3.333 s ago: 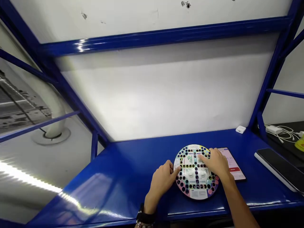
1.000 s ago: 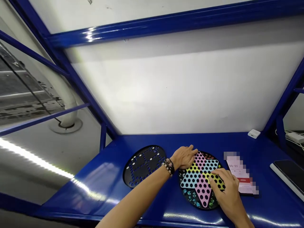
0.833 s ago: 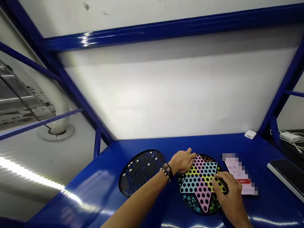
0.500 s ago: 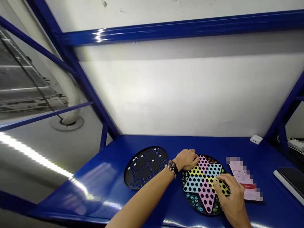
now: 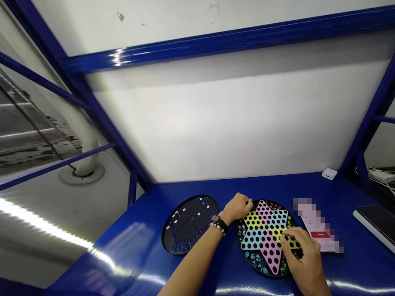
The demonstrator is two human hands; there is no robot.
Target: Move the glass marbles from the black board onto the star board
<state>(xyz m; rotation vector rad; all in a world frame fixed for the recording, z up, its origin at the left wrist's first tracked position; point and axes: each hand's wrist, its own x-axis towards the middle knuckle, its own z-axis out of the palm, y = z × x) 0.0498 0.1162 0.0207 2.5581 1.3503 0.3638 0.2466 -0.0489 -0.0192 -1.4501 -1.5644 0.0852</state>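
Note:
A round Chinese checkers board (image 5: 254, 239) lies on the blue table, with a pink, yellow and light-blue star full of black holes. Clear, blue, green and orange-red glassy pieces (image 5: 256, 260) fill the black border pockets around the star. My left hand (image 5: 237, 206), wearing a watch and a beaded bracelet, is at the board's upper left edge with its fingers curled in; what they hold, if anything, is hidden. Over the right yellow point, my right hand (image 5: 304, 257) has thumb and forefinger pinched together. Anything between those fingertips is too small to make out.
Left of the board lies a black round tray (image 5: 182, 224) with cut-out slots and several white dots. A phone with a pink screen (image 5: 317, 230), partly pixelated, lies at the right. Farther right are a dark-screened device (image 5: 378, 224) and a small white box (image 5: 329, 174). Blue frame posts (image 5: 367, 119) surround the table.
My left hand has drawn slightly left, off the star's surface towards the board's edge, its fingers more curled. My right hand stays over the yellow point. The camera view has tilted slightly.

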